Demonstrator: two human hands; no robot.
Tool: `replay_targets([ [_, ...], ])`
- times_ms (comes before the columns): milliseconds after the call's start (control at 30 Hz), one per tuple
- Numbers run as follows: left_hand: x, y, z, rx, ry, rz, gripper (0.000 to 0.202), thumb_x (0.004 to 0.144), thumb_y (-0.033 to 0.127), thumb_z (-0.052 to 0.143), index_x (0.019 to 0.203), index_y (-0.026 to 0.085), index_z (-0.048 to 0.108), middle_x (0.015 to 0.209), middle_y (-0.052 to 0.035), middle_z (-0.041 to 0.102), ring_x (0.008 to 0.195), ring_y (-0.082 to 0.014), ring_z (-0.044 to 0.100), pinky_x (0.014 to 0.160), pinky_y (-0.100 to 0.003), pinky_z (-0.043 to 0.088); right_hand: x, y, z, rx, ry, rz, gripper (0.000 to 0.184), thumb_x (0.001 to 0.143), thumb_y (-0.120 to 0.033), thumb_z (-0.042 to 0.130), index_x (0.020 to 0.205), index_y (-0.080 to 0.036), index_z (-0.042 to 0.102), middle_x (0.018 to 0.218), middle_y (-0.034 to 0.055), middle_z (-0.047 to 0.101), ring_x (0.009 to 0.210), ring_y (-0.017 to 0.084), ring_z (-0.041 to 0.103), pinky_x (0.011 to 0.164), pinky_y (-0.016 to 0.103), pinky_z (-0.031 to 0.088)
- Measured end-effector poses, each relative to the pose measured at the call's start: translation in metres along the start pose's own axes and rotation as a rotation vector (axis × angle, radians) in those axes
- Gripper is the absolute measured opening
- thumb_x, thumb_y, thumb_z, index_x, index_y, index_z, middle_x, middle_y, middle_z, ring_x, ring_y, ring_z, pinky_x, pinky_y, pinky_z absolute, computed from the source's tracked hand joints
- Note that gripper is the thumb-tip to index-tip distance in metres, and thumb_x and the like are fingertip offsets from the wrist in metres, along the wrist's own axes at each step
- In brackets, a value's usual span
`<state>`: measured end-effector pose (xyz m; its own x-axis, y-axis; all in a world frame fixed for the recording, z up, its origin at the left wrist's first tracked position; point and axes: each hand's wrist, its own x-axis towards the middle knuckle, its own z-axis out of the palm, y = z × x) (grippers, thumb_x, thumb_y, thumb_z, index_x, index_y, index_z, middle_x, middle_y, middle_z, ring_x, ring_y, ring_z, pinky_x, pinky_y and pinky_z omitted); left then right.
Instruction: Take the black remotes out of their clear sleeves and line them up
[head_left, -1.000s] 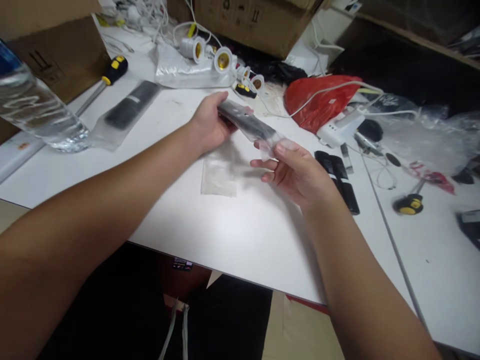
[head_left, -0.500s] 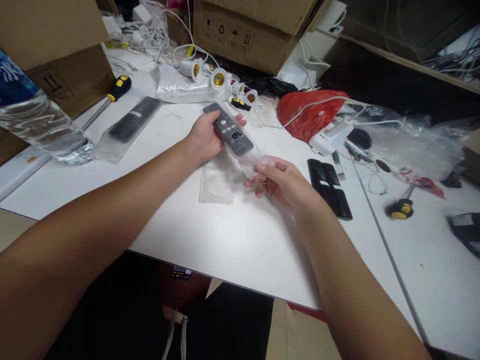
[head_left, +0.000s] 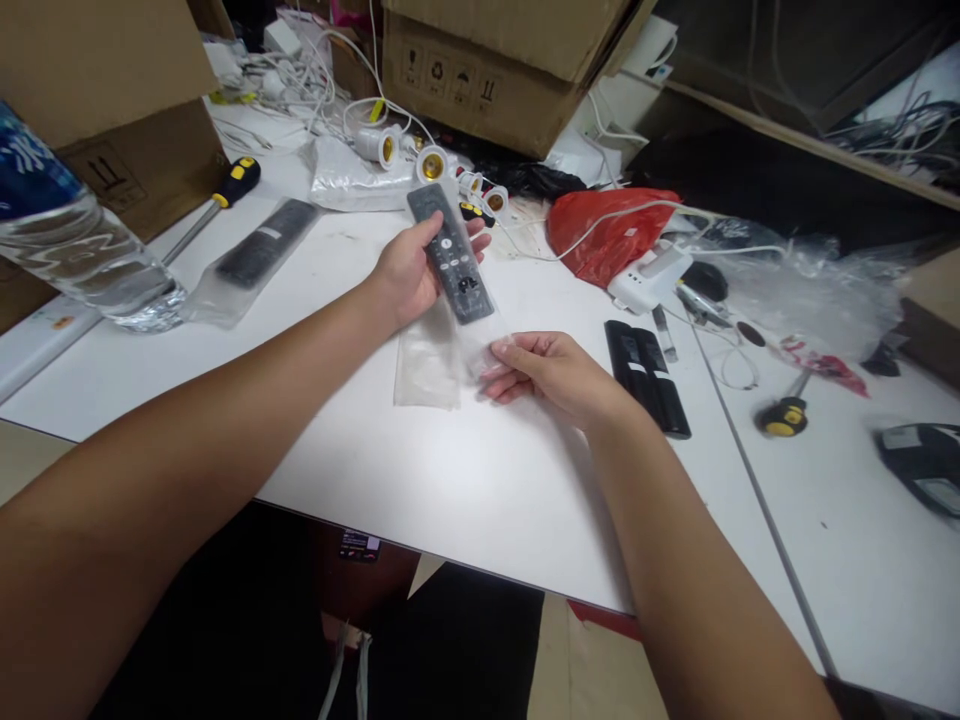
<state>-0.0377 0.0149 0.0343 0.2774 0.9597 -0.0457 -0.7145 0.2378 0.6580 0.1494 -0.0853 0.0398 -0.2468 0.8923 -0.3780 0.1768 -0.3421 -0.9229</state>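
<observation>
A dark remote control (head_left: 459,268) lies inside a clear plastic sleeve, its buttons facing up. My left hand (head_left: 414,268) is closed round its upper part, thumb on top and fingertips showing past the far side. Between thumb and fingers, my right hand (head_left: 544,372) pinches the loose lower end of the sleeve (head_left: 484,345). Beneath the remote, a flat clear bag (head_left: 427,370) rests on the white table (head_left: 450,480). To the right of my right hand lie two black remotes (head_left: 646,378) side by side. Another sleeved remote (head_left: 259,245) lies on the left.
At the left are a water bottle (head_left: 82,235) and a screwdriver (head_left: 217,200). White lamp sockets (head_left: 431,163), a cardboard box (head_left: 480,80) and a red plastic bag (head_left: 607,230) stand at the back. A second screwdriver (head_left: 784,415) and a power strip (head_left: 649,280) are on the right.
The remote in its sleeve has turned to a steeper angle. My right hand has moved slightly left with the sleeve's end, its fingers drawn closer together. The view has shifted slightly.
</observation>
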Motion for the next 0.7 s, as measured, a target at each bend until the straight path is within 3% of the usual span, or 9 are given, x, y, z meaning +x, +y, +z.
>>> replay_targets([
  [233, 0.011, 0.013, -0.014, -0.011, 0.02, 0.117, 0.03, 0.108, 0.027, 0.034, 0.111, 0.009, 0.058, 0.142, -0.0144, 0.063, 0.132, -0.025, 0.061, 0.113, -0.038, 0.049, -0.001, 0.003, -0.016, -0.055, -0.111, 0.004, 0.028, 0.088, -0.038, 0.078, 0.1, -0.013, 0.078, 0.099, 0.0132, 0.079, 0.076, 0.017, 0.076, 0.065, 0.023, 0.061],
  [367, 0.008, 0.014, -0.009, 0.012, 0.032, 0.148, 0.034, 0.108, 0.03, 0.032, 0.118, 0.011, 0.059, 0.133, -0.0095, 0.068, 0.134, -0.0237, 0.059, 0.112, -0.039, 0.049, 0.001, 0.003, -0.005, 0.137, -0.123, -0.035, 0.035, 0.087, -0.045, 0.077, 0.104, -0.014, 0.076, 0.114, 0.0159, 0.077, 0.092, 0.024, 0.077, 0.077, 0.033, 0.065],
  [433, 0.005, 0.011, -0.004, 0.012, 0.01, 0.142, 0.035, 0.108, 0.03, 0.033, 0.122, 0.01, 0.058, 0.133, -0.0094, 0.069, 0.135, -0.0241, 0.058, 0.112, -0.039, 0.049, 0.003, 0.005, 0.004, 0.227, -0.083, -0.045, 0.032, 0.088, -0.045, 0.076, 0.097, -0.014, 0.076, 0.106, 0.0146, 0.078, 0.091, 0.023, 0.077, 0.08, 0.032, 0.066],
  [500, 0.004, 0.01, -0.001, -0.004, -0.006, 0.136, 0.036, 0.109, 0.029, 0.032, 0.124, 0.009, 0.058, 0.134, -0.0101, 0.068, 0.137, -0.0246, 0.056, 0.112, -0.039, 0.049, 0.004, 0.006, 0.011, 0.223, -0.059, -0.017, 0.022, 0.086, -0.035, 0.08, 0.09, -0.013, 0.077, 0.095, 0.012, 0.079, 0.081, 0.019, 0.077, 0.076, 0.026, 0.066],
  [600, 0.008, 0.012, -0.003, -0.022, 0.027, 0.152, 0.036, 0.109, 0.03, 0.033, 0.125, 0.009, 0.057, 0.136, -0.0114, 0.066, 0.137, -0.0247, 0.056, 0.111, -0.037, 0.049, 0.002, 0.008, 0.009, 0.138, -0.146, 0.075, 0.015, 0.082, -0.021, 0.083, 0.093, -0.011, 0.078, 0.091, 0.0108, 0.079, 0.073, 0.016, 0.077, 0.072, 0.023, 0.065],
  [700, 0.01, 0.022, -0.007, -0.03, 0.134, 0.174, 0.038, 0.109, 0.031, 0.032, 0.127, 0.009, 0.057, 0.136, -0.012, 0.066, 0.134, -0.0248, 0.058, 0.108, -0.037, 0.052, 0.001, 0.007, 0.0, 0.115, -0.228, 0.123, 0.016, 0.086, -0.02, 0.079, 0.099, -0.01, 0.078, 0.093, 0.0114, 0.08, 0.075, 0.016, 0.077, 0.075, 0.023, 0.066],
])
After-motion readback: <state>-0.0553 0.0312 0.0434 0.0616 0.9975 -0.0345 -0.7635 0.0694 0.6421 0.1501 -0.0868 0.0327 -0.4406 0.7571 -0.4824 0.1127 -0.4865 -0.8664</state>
